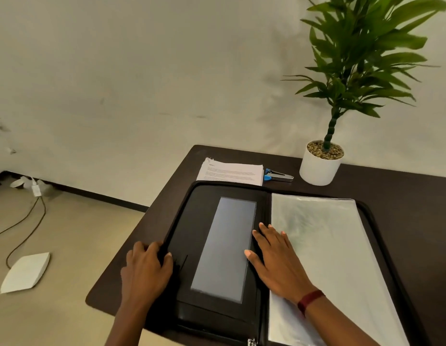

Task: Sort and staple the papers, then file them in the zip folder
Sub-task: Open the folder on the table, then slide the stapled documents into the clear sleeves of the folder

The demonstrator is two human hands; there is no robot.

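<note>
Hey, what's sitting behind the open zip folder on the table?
A stack of printed papers, with a stapler to its right, and a potted plant further right. The zip folder's far edge seems to cover the stack's near edge.

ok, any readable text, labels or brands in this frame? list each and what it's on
None legible.
stack of papers: printed heading and body lines, too small and blurred to read.
stapler, zip folder, white plant pot: no markings visible.
</note>
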